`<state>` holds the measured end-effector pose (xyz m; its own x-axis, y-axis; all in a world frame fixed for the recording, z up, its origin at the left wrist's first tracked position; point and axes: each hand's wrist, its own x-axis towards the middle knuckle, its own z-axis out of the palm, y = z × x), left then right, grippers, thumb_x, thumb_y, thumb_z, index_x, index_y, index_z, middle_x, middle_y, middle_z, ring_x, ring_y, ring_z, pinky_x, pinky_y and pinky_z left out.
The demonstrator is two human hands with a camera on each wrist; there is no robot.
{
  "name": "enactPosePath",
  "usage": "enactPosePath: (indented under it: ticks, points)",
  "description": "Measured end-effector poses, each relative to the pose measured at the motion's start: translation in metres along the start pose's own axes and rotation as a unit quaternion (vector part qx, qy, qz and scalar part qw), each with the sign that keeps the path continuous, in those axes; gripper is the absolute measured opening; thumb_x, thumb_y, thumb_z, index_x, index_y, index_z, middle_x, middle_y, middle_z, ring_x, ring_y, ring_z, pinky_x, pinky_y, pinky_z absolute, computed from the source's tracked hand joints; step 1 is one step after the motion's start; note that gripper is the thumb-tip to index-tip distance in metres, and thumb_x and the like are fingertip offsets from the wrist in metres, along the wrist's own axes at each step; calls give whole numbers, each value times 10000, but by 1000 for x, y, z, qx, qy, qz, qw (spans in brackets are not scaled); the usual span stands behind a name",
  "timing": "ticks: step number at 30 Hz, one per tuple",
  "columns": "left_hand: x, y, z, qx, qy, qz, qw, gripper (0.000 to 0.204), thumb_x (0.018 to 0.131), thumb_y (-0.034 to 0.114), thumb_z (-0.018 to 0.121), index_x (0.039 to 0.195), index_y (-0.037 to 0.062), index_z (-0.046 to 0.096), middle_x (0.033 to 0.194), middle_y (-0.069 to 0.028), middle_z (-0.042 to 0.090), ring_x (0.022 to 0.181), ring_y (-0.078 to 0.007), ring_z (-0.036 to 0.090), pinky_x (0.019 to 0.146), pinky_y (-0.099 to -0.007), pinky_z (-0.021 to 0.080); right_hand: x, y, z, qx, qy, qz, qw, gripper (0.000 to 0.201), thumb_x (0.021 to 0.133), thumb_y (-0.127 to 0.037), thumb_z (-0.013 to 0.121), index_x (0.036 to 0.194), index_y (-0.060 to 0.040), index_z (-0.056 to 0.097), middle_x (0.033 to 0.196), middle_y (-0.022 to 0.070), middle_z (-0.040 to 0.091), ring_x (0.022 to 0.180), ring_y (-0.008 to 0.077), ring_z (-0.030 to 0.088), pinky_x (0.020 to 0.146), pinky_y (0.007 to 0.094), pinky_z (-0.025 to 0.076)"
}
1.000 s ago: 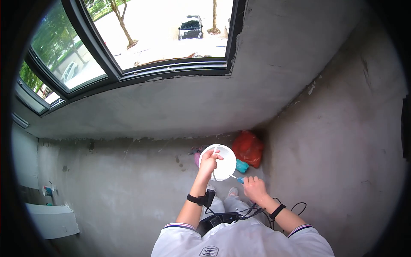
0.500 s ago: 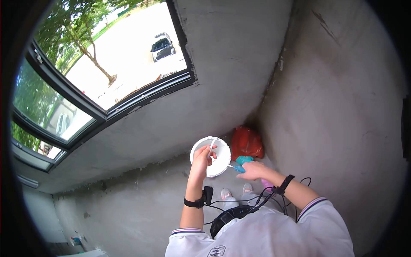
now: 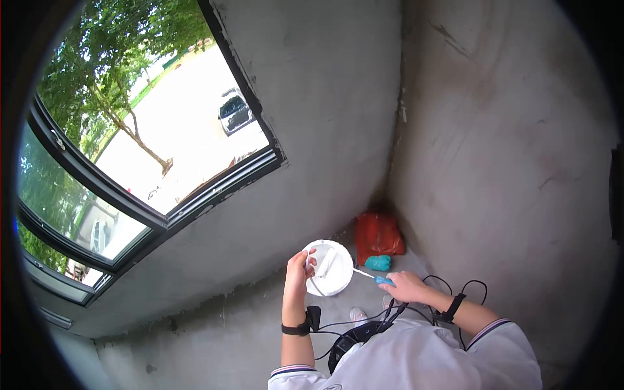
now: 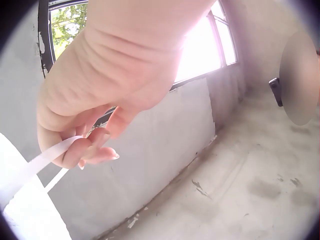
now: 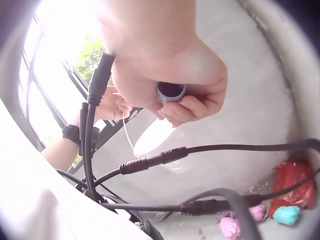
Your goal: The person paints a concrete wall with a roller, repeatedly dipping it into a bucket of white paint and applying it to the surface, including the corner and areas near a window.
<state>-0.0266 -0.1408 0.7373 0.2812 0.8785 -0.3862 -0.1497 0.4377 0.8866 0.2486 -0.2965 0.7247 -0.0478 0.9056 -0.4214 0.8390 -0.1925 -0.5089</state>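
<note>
White bucket (image 3: 329, 276): hangs by its thin white handle (image 4: 42, 160), which the left hand (image 3: 298, 270) grips with curled fingers, in front of the person near the room corner. Blue-handled tool (image 3: 383, 280): right hand (image 3: 406, 286) clamped round it, tip at the bucket rim. Red bag (image 3: 377, 235) and teal object (image 3: 377, 262): on the floor in the corner.
</note>
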Motion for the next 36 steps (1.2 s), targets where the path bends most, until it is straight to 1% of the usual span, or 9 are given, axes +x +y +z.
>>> enactPosePath:
  ticks: [12,17,24,26,27,28,30,33,36]
  points:
    - [73,-18,-2,74,-28,-75,994,308,985,222,426,1065,-2,621,720,-12,583,544,-94,488,541,-257,412,-32,62,-49,204,100,43,973,420,920,-447,573,917,-38,670,837,216,656,852,381,642,749,461,483]
    - [100,-13,-31,100,29,-96,990,289,968,220,415,1033,17,611,694,-3,556,546,-116,482,532,-272,395,40,134,-50,270,310,2,912,429,907,-426,625,782,-17,594,694,206,588,665,408,588,580,471,434]
    - [108,11,-65,30,128,-60,989,309,894,186,514,1084,-51,573,696,-28,503,507,-101,431,473,-245,329,142,179,-139,280,410,13,868,423,873,-427,680,802,-21,590,657,210,562,618,411,571,565,456,444]
    - [107,20,-63,31,159,-66,985,299,902,177,505,1081,-51,577,691,-25,506,512,-99,441,482,-244,350,169,188,-163,361,309,0,880,399,873,-424,688,792,-41,610,590,133,548,508,286,552,498,401,435]
    - [106,26,-62,25,184,-68,980,289,909,168,496,1077,-51,581,687,-23,510,517,-98,452,490,-244,371,186,193,-164,502,197,-2,842,310,908,-352,668,828,-53,640,577,26,511,447,127,469,415,307,377]
    - [91,34,-47,31,188,-72,979,289,909,168,496,1077,-51,581,687,-23,510,517,-98,452,490,-244,371,193,194,-168,508,192,1,840,310,908,-352,668,828,-53,640,577,26,511,447,127,469,415,307,377]
    - [51,53,-3,106,125,28,986,387,978,292,498,1249,22,557,1203,-131,605,1092,-208,595,920,-329,467,206,194,-174,694,48,-96,712,232,945,-266,632,900,-39,646,608,-32,488,429,51,411,379,240,317]
    - [46,67,14,139,149,-13,979,461,1002,324,477,1341,12,481,1373,-130,503,1314,-234,444,1044,-379,390,229,184,-167,714,55,-114,689,211,964,-206,602,1018,-3,617,645,-13,492,420,56,394,383,230,313]
    - [46,69,12,119,172,-12,978,456,1005,327,476,1330,7,495,1343,-124,526,1281,-242,474,1045,-386,401,252,185,-151,721,42,-131,679,240,981,-233,578,1075,-13,600,679,-5,500,436,66,417,393,235,334]
